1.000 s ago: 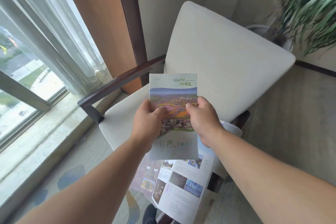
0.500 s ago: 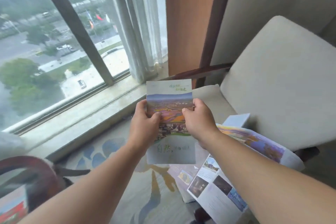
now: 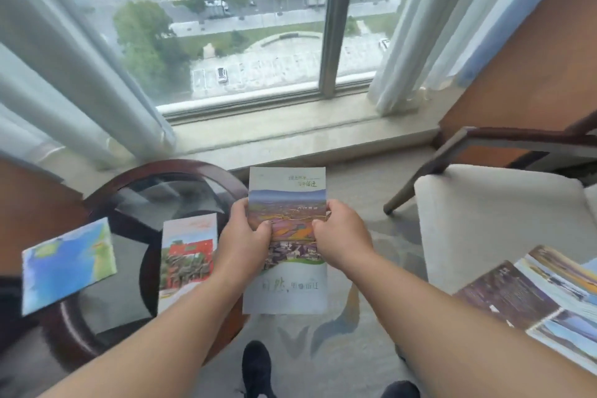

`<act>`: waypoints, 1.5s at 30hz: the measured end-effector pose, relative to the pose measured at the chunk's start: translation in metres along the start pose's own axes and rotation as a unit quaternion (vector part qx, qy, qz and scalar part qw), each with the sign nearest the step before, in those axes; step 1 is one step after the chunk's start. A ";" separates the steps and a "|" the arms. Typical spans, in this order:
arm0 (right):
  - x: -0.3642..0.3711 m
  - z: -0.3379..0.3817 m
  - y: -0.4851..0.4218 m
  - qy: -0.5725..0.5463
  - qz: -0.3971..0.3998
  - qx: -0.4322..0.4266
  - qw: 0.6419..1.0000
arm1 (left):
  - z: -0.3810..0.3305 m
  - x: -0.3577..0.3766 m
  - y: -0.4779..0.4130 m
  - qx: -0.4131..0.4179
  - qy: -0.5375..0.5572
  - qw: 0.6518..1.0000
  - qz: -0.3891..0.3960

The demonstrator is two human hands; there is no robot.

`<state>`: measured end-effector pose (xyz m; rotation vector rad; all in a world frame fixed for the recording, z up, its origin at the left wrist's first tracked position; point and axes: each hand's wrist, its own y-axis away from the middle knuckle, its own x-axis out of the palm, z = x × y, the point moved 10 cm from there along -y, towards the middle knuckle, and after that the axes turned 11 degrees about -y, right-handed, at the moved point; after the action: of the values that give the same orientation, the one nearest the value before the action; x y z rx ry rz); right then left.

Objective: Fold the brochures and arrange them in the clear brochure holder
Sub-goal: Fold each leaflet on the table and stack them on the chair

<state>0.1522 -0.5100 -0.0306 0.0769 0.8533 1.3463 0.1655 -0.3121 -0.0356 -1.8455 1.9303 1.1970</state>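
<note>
Two folded brochures already lay on the round glass-topped side table [image 3: 181, 171]: a blue one [image 3: 66, 265] overhanging its left edge and a red-and-green one [image 3: 189, 255] near its right edge, apparently lying flat, though blur made that uncertain. No clear brochure holder could be made out anywhere in view. Just right of the table's right edge, above the carpet [image 3: 371, 184], the left hand [image 3: 240, 245] and right hand [image 3: 342, 242] held a folded landscape-cover brochure [image 3: 286, 287] between them, each hand closed on one long side at about mid-height, thumbs pressed on the cover and fingers hidden behind. It was clear of the table and touched nothing but the hands. Farther right stood a cream-cushioned armchair [image 3: 484, 223], and at its seat's front right corner lay unfolded brochures [image 3: 529, 294], spread open and reaching past the cushion's edge. The fold looked finished, so placing seemed the step in hand. The risks, as I judged them: with the pinch only at the middle, the panels might spring open if one hand let go; the blue brochure might slide off the slick glass if the table were nudged; and the spread sheets might slip off the cushion.
</note>
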 end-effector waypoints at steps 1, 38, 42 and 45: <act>0.027 0.007 -0.003 0.009 0.011 0.002 1.000 | 0.022 -0.013 -0.008 -0.016 -0.003 1.000 -0.001; 0.304 0.017 -0.062 0.195 0.184 -0.046 0.962 | 0.255 -0.054 -0.106 -0.186 -0.248 0.949 -0.057; 0.303 0.020 -0.064 0.268 0.173 -0.092 0.943 | 0.250 -0.055 -0.106 -0.164 -0.280 0.944 -0.063; 0.304 0.038 -0.066 0.328 0.157 -0.208 0.908 | 0.229 -0.052 -0.108 -0.075 -0.311 0.943 -0.094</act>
<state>0.2212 -0.2474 -0.1872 -0.6317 1.1165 1.8759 0.1892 -0.1083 -0.1933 -1.4204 1.3163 1.6428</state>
